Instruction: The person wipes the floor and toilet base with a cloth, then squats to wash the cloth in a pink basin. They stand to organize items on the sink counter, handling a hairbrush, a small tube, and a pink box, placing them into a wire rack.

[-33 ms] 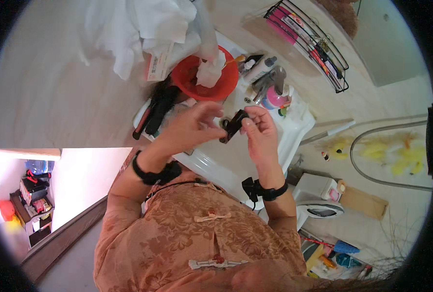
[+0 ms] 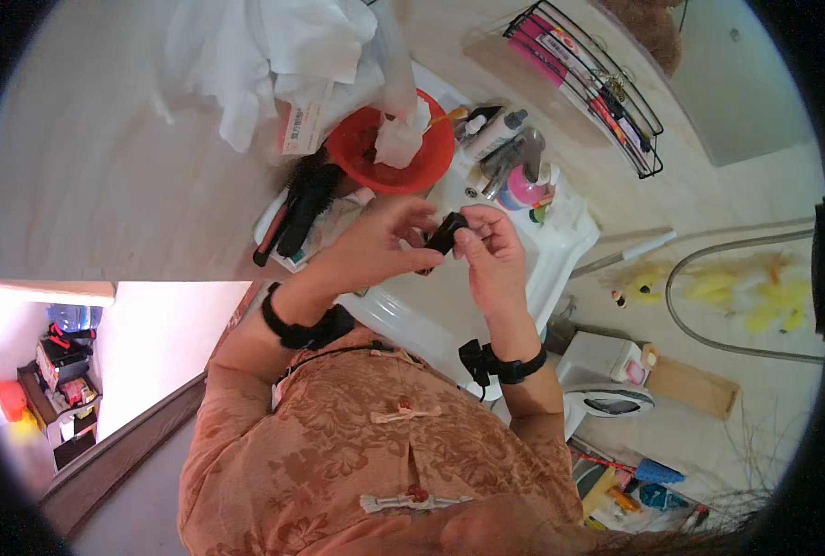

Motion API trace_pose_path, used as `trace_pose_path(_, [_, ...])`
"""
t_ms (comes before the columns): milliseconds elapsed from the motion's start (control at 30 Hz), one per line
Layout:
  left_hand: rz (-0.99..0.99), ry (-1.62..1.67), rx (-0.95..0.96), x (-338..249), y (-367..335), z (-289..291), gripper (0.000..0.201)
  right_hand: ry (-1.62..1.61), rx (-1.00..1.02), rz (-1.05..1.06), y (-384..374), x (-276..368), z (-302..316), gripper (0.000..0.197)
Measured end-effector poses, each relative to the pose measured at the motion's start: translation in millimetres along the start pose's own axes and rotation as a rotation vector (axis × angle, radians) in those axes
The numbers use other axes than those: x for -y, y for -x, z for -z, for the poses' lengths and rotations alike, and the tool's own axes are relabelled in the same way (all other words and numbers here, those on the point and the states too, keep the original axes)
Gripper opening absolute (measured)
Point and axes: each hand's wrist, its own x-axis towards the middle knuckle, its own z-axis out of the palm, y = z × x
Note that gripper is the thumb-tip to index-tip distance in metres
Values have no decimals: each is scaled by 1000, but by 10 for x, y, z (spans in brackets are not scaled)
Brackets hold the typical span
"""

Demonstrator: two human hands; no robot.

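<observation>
A small, glossy black oblong object [image 2: 447,233] is held above the white washbasin [image 2: 394,313]; its exact kind does not show. My right hand [image 2: 494,250] pinches its upper end between thumb and fingers. My left hand [image 2: 380,239] has its thumb laid over the lower end, which is partly hidden, while its curled fingers sit along the object's left side. Beyond my hands a red bowl [image 2: 349,165] rests at the basin's rear left, with crumpled white tissue [image 2: 401,141] in it.
Black brushes [image 2: 308,208] lie at the left edge of the basin. Bottles [image 2: 497,134] and a pink container [image 2: 523,188] crowd its far right corner. White plastic bags [image 2: 310,42] and a small box [image 2: 306,128] are behind. A wire rack [image 2: 584,83] hangs on the wall.
My left thumb has moved in over the lower end of the black object, and its fingers have drawn closer. My right hand keeps its pinch and has shifted only slightly.
</observation>
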Motion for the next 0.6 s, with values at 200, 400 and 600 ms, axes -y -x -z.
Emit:
trace_pose_path(200, [-14,257,-68,118,-234,-174,42,202,-247,31,112,33,-37,28])
trace_pose_path(400, [-129,366,-108,191,-287,-279,41,76,-116,-224,225,-72,-77,29])
trace_pose_path(600, [-49,444,-87,171,-281,-344,32,-129,-143,-309,250,-40,-114,30])
